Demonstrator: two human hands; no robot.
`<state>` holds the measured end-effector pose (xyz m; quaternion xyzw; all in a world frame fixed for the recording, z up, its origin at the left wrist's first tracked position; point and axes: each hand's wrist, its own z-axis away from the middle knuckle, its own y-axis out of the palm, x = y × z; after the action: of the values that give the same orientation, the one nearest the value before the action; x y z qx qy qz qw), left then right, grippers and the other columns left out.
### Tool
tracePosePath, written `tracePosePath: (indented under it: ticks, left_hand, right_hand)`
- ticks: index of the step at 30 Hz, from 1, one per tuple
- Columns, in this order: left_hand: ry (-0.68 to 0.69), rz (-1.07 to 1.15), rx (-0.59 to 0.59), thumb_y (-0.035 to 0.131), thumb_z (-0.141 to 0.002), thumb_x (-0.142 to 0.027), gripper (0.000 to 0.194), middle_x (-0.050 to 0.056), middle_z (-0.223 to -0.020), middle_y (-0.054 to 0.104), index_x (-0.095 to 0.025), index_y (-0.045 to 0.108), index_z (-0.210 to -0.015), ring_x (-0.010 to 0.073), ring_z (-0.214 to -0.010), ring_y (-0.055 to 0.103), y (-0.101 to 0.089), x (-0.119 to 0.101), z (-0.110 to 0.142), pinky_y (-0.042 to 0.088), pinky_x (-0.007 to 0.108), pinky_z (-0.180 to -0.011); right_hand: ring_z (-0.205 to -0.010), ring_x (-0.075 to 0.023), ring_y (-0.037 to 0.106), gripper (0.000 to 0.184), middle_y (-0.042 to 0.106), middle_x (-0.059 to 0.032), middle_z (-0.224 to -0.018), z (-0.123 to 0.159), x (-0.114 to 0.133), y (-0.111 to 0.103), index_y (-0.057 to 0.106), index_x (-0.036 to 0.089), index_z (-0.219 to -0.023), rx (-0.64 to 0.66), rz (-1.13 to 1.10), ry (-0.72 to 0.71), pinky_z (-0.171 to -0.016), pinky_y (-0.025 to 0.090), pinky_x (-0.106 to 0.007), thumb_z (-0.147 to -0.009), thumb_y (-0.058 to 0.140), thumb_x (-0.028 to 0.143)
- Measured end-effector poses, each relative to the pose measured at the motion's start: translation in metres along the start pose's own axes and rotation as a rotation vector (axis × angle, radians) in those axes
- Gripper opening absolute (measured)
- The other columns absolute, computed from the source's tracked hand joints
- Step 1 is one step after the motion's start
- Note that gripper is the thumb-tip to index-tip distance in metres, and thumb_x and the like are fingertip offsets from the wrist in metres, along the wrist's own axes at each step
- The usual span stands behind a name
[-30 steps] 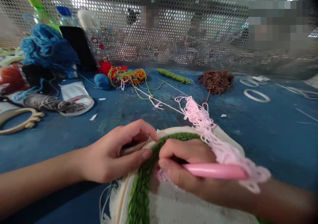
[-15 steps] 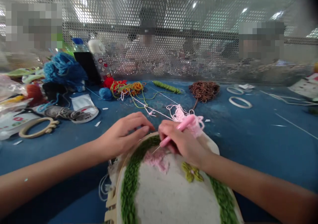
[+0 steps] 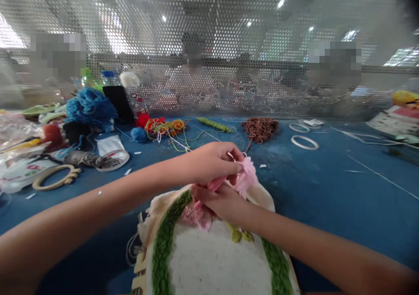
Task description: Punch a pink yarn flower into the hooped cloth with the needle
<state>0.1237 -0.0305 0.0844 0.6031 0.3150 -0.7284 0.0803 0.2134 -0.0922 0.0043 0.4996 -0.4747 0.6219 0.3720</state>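
My right hand [image 3: 222,203] is shut around a pink punch needle [image 3: 209,186], its thin metal tip near the cloth. My left hand [image 3: 209,162] crosses above it, fingers curled onto a loose bunch of pink yarn [image 3: 246,176]. Below both hands lies a wooden embroidery hoop [image 3: 147,242] stretching white cloth [image 3: 212,260]. A thick green yarn border [image 3: 162,242] curves along the cloth, with a pink tufted patch [image 3: 196,216] and a green yarn flower [image 3: 240,234] partly hidden under my right hand.
On the blue table [image 3: 327,190] lie blue yarn [image 3: 91,109], a black phone [image 3: 119,103], a multicoloured yarn tangle [image 3: 165,129], green yarn [image 3: 214,125], brown yarn [image 3: 260,129], white rings [image 3: 304,142] and a wooden hoop frame [image 3: 55,177]. Perforated mesh stands behind, with people beyond it.
My left hand has moved from the hoop's left side across to the pink yarn, above my right hand. The needle has tilted lower, and the view has shifted slightly.
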Motion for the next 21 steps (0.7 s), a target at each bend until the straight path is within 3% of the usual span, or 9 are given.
tracePosePath:
  ticks: [4, 6, 13, 17, 21]
  left_hand:
    - [0.062, 0.232, -0.211, 0.058, -0.082, -0.011, 0.008, 0.000, -0.069, 0.062, -0.016, 0.053, -0.087, 0.0092, -0.057, 0.055, -0.012, -0.004, -0.013, 0.042, 0.023, -0.056]
    - [0.090, 0.320, -0.321, 0.060, -0.082, -0.013, 0.008, 0.003, -0.078, 0.064, -0.015, 0.056, -0.088, 0.0078, -0.060, 0.055, -0.026, -0.003, -0.016, 0.041, 0.021, -0.056]
    - [0.161, 0.544, -0.540, 0.057, -0.081, -0.004, 0.012, 0.002, -0.077, 0.061, -0.014, 0.056, -0.088, 0.0064, -0.057, 0.053, -0.083, 0.013, -0.022, 0.040, 0.019, -0.053]
    - [0.145, 0.588, -0.552, 0.057, -0.079, -0.001, 0.014, 0.004, -0.078, 0.063, -0.012, 0.058, -0.086, 0.0069, -0.058, 0.055, -0.103, 0.020, -0.023, 0.043, 0.019, -0.054]
    - [0.146, 0.594, -0.432, 0.061, -0.075, 0.000, 0.016, 0.003, -0.078, 0.062, -0.013, 0.060, -0.084, 0.0071, -0.061, 0.058, -0.104, 0.015, -0.018, 0.044, 0.018, -0.057]
  right_hand:
    - [-0.042, -0.0053, 0.038, 0.023, 0.049, 0.0054, -0.056, -0.002, -0.002, 0.001, 0.047, 0.019, -0.070, 0.126, -0.135, 0.039, -0.037, 0.028, -0.015, -0.089, 0.049, 0.031]
    - [-0.042, -0.0047, 0.037, 0.024, 0.046, 0.0060, -0.055, -0.003, -0.002, 0.001, 0.047, 0.019, -0.069, 0.139, -0.161, 0.060, -0.036, 0.026, -0.014, -0.090, 0.049, 0.030]
    - [-0.040, -0.0035, 0.035, 0.025, 0.047, 0.0073, -0.052, -0.006, -0.002, 0.000, 0.048, 0.018, -0.071, 0.170, -0.156, 0.108, -0.035, 0.026, -0.012, -0.091, 0.051, 0.033]
    - [-0.033, -0.0041, 0.035, 0.035, 0.047, 0.0087, -0.045, -0.011, -0.002, -0.003, 0.049, 0.020, -0.076, 0.194, -0.124, 0.154, -0.029, 0.026, -0.013, -0.087, 0.056, 0.052]
    - [-0.031, -0.0070, 0.045, 0.044, 0.056, 0.0048, -0.050, -0.015, 0.009, -0.024, 0.053, 0.019, -0.087, 0.406, -0.046, 0.250, -0.029, 0.034, -0.016, -0.083, 0.054, 0.063]
